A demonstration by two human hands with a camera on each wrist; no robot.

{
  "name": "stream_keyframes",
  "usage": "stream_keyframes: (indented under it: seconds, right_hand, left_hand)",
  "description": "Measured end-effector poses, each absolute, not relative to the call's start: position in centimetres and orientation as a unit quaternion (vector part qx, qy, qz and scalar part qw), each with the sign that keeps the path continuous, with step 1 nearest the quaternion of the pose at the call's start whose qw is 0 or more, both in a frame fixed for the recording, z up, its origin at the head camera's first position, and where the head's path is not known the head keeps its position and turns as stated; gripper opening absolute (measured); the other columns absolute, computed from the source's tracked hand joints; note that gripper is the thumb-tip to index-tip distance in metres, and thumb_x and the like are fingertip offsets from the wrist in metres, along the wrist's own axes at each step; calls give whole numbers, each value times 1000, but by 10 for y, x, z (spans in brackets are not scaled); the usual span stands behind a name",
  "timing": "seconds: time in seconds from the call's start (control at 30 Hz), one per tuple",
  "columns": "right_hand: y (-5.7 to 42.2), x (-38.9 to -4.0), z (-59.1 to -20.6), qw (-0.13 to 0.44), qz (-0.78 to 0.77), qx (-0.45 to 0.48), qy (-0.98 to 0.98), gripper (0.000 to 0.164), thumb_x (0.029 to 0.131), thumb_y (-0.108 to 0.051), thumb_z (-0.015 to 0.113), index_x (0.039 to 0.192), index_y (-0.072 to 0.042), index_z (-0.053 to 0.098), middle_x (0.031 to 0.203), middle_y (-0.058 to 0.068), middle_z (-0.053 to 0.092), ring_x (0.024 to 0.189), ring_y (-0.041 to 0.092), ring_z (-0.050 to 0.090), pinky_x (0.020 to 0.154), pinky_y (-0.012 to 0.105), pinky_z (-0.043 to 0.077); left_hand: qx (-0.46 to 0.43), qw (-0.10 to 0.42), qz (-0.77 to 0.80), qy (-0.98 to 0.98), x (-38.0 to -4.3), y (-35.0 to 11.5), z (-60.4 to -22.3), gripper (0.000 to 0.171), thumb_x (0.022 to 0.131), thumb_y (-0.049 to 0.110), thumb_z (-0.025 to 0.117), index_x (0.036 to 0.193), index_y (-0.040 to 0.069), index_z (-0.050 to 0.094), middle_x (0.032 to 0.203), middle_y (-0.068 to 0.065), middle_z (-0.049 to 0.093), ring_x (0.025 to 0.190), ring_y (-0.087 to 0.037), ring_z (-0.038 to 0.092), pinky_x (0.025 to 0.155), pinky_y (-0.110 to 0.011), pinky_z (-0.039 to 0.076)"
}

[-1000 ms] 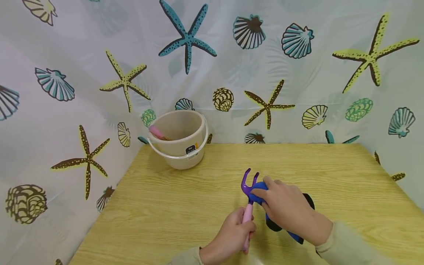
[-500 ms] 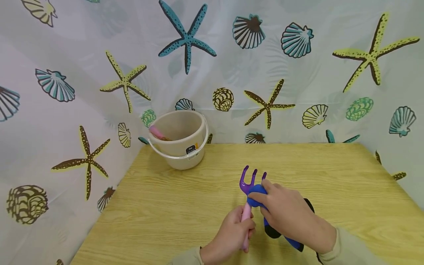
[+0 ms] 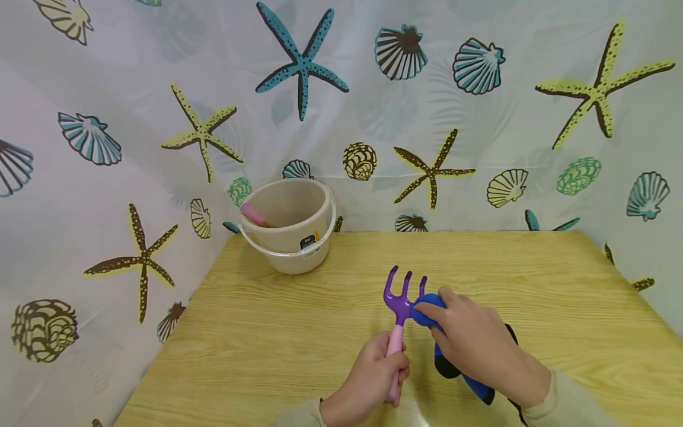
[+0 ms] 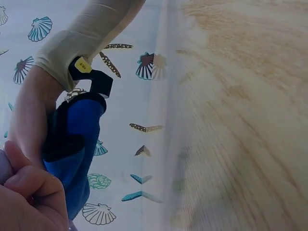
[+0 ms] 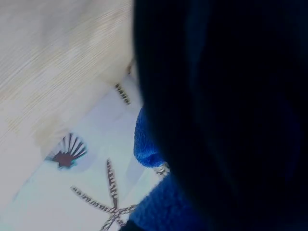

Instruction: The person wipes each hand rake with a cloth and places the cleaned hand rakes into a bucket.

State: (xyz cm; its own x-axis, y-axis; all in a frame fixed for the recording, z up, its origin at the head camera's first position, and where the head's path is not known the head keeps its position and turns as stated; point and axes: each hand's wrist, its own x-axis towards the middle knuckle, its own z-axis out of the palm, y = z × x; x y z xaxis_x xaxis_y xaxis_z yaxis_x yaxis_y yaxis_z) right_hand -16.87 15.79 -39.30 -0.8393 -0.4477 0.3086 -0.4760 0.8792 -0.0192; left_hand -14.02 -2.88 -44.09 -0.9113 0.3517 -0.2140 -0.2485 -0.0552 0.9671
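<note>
In the head view my left hand [image 3: 368, 373] grips the pink handle of a small garden hand rake [image 3: 397, 305]. Its three purple prongs point up and away from me. My right hand [image 3: 475, 338] pinches a bunched blue cloth with black edging [image 3: 428, 309] against the right side of the purple head. Loose ends of this cloth hang below the palm. The left wrist view shows the curled fingers of my left hand [image 4: 33, 197] beside the hanging cloth [image 4: 79, 139]. Dark, blurred material covers most of the right wrist view, with blue cloth [image 5: 168, 204] at its edge.
A beige bucket [image 3: 293, 237] with a white handle stands at the back left of the wooden table [image 3: 256, 332]. A pink-handled tool [image 3: 253, 213] leans inside it. White sheeting [image 3: 347, 107] printed with shells and starfish surrounds the table at the back and sides.
The cloth and right hand first shift slightly left over the rake's neck, then right along its head. The rake has turned and tilted a little left, showing all three prongs.
</note>
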Motion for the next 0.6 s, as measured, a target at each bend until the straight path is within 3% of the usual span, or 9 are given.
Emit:
stream_keyframes:
  seconds: [0.07,0.17,0.27,0.4,0.6]
  right_hand:
    - [156,-165,-388,127,72,247,-958,34,85,-20,77,118,-26,74,106,10,65,71,14,59,44,21,42]
    - [149,-161,-383,111,87,265,-954,35,87,-18,75,120,-26,73,120,17,66,88,24,70,51,28,54]
    - [142,-161,-381,118,78,276,-951,34,87,-19,75,120,-25,73,127,20,65,99,31,71,50,30,55]
    - [137,-169,-378,130,58,275,-951,34,85,-20,78,119,-24,74,118,15,66,85,23,68,45,22,47]
    - [137,-181,-370,114,53,281,-951,35,88,-18,74,122,-24,73,106,9,66,69,13,55,46,21,42]
  left_hand:
    - [45,214,721,657,-142,-27,-442,18,90,7,54,107,5,48,68,-3,51,43,-12,42,38,-23,41]
    - [57,218,716,660,-143,-25,-444,18,91,8,53,107,6,47,69,-2,51,43,-13,42,39,-24,42]
    - [68,210,708,671,-143,-24,-444,17,91,8,52,108,5,47,69,-2,52,43,-13,43,41,-24,43]
    - [76,198,688,693,-142,-25,-443,19,92,6,51,111,5,47,70,-3,53,43,-13,46,42,-25,44]
    - [83,208,669,709,-142,-28,-440,20,94,7,51,113,7,48,74,-5,54,45,-13,46,43,-24,44]
